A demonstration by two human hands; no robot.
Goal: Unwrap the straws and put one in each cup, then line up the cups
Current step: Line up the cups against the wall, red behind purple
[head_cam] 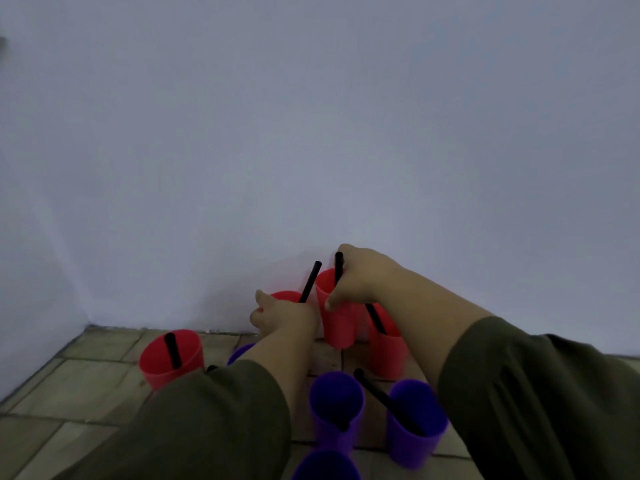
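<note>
Right hand [360,277] grips red cup [334,317] by rim, lifted near wall [311,133] (straw [338,268] inside). Left hand [282,315] clasps second red cup [285,296]. Purple cups [336,403] stand nearer on tiled floor [69,386].

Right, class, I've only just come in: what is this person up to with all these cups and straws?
A person is arranging plastic cups on a tiled floor beside a white wall. The right hand grips a red cup with a black straw and has it lifted. The left hand holds another red cup nearer the wall. Other red and purple cups, most with straws, stand around, not yet lined up.
</note>
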